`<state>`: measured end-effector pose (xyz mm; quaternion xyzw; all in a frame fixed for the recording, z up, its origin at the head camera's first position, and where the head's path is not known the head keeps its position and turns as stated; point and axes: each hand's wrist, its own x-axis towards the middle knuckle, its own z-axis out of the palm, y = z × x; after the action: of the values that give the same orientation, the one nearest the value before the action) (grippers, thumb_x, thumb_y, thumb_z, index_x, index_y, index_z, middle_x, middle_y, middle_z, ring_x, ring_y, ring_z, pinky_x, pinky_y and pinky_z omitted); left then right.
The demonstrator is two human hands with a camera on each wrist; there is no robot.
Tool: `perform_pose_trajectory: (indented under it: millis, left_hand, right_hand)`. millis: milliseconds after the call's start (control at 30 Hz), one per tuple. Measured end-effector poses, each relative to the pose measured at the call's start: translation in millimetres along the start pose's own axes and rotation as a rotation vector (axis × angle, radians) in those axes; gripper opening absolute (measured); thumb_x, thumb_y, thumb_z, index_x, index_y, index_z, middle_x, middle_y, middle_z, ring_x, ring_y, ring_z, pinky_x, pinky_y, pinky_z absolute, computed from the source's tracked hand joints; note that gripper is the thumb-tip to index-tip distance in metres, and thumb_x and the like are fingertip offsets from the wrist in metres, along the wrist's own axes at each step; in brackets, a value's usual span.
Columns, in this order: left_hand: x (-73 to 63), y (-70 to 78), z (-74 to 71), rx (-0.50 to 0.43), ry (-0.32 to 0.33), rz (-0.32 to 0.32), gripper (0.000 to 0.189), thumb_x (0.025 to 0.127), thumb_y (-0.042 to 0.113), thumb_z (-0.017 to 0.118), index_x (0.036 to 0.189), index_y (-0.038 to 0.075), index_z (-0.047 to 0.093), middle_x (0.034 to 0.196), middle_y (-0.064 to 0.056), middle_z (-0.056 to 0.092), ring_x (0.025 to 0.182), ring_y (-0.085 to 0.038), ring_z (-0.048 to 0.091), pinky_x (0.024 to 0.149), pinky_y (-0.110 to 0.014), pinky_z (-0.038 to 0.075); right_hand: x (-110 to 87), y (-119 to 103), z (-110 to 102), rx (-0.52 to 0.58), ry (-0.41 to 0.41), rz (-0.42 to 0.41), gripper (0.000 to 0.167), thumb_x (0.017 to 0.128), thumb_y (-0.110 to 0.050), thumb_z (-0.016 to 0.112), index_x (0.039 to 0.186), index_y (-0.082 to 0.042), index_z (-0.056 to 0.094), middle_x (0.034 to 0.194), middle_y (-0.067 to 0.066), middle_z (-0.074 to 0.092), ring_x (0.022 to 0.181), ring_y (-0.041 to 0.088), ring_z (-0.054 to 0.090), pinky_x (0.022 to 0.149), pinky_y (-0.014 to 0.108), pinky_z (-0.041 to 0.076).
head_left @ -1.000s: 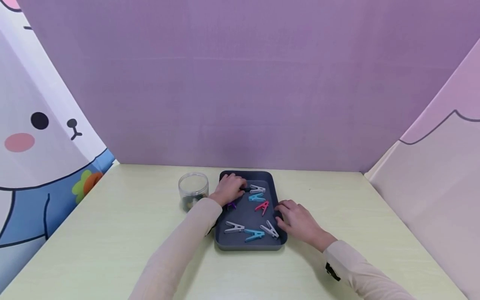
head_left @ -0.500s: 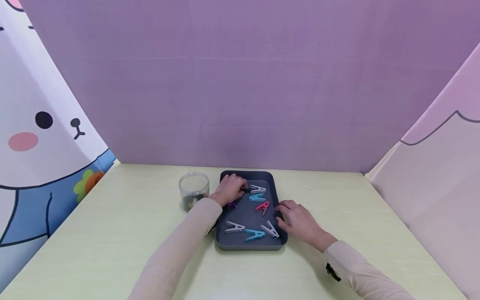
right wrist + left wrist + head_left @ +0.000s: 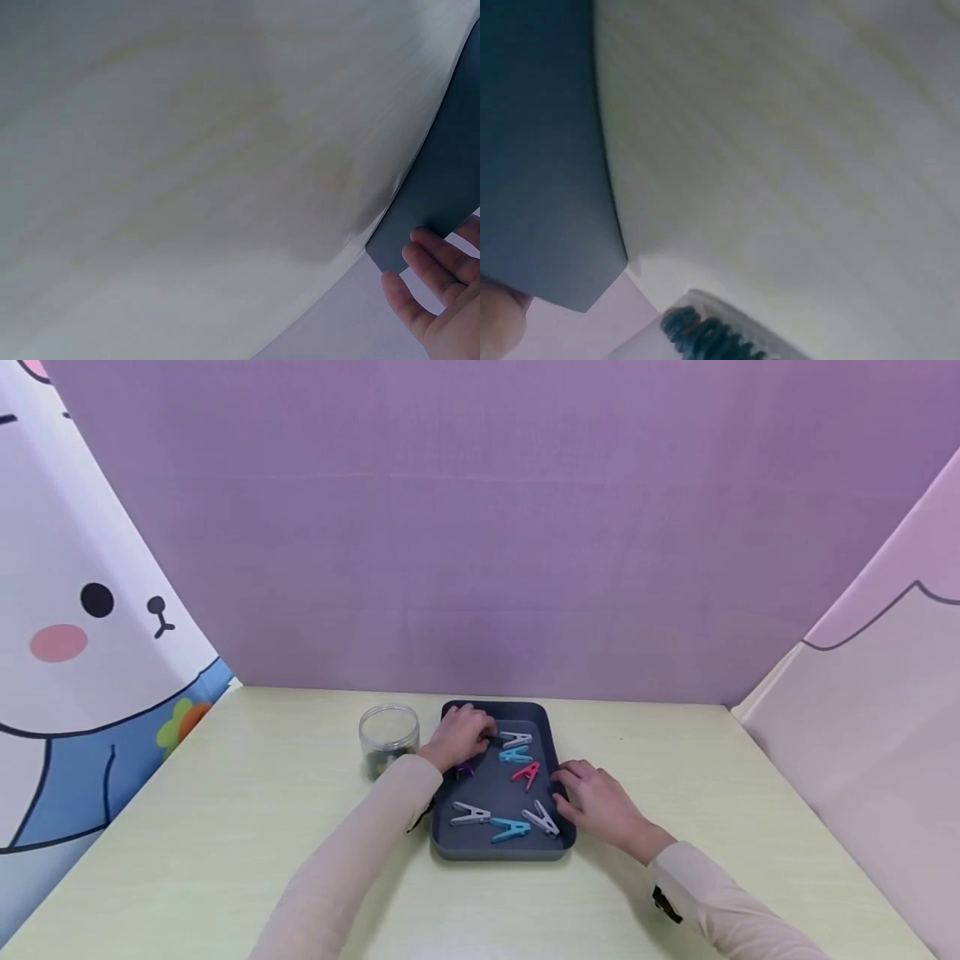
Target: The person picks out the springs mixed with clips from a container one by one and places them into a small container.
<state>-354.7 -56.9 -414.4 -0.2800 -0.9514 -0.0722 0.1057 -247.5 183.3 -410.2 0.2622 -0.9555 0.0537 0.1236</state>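
Observation:
My left hand (image 3: 459,737) is over the back left of a dark grey tray (image 3: 498,853). A small dark thing (image 3: 493,740) shows by its fingertips; I cannot tell whether the fingers hold it. A purple clothespin (image 3: 465,770) lies partly under this hand. My right hand (image 3: 596,802) touches the tray's right side, and the right wrist view has its fingers (image 3: 431,266) loosely bent against the outer wall. In the tray lie a red clothespin (image 3: 527,773), blue clothespins (image 3: 515,754) and pale grey clothespins (image 3: 470,814).
Left of the tray stands a clear round jar (image 3: 389,735) with dark green coiled things in it, close to my left forearm. A purple cloth (image 3: 480,568) hangs behind the pale table (image 3: 225,827), with printed cloths on both sides.
Both hands, the tray and the clothespins stay where they were. Only the head view has shifted very slightly.

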Motion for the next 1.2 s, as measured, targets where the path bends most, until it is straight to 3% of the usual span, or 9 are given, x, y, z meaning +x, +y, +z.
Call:
perform_pose_trajectory:
  millis: [333,533,1200]
  left_hand:
    - [-2.8,1.9,-17.8,-0.011,0.020,0.032,0.017,0.080,0.020,0.066,0.097,0.020,0.069,0.098,0.004,0.066,0.092,-0.019,0.054,0.087,-0.040,0.042]
    - [-7.3,2.8,-28.5,-0.021,0.064,0.048,0.016,0.078,0.019,0.068,0.094,0.020,0.069,0.096,0.004,0.068,0.091,-0.019,0.056,0.083,-0.039,0.042]
    - [-32.3,-7.8,-77.6,-0.045,0.065,0.001,0.016,0.077,0.018,0.068,0.094,0.018,0.069,0.097,0.004,0.068,0.095,-0.019,0.055,0.084,-0.039,0.042]
  right_hand:
    - [-0.3,0.2,-0.7,0.002,0.007,-0.004,0.030,0.083,-0.030,0.062,0.104,-0.009,0.064,0.111,0.008,0.060,0.103,0.021,0.055,0.083,0.040,0.049]
    - [-0.5,-0.1,0.5,0.004,0.018,-0.009,0.029,0.083,-0.029,0.063,0.103,-0.008,0.064,0.110,0.008,0.061,0.102,0.021,0.055,0.082,0.040,0.049]
    - [0.9,-0.8,-0.1,-0.003,0.020,-0.023,0.029,0.083,-0.029,0.062,0.103,-0.008,0.064,0.110,0.008,0.061,0.102,0.021,0.056,0.081,0.039,0.049]
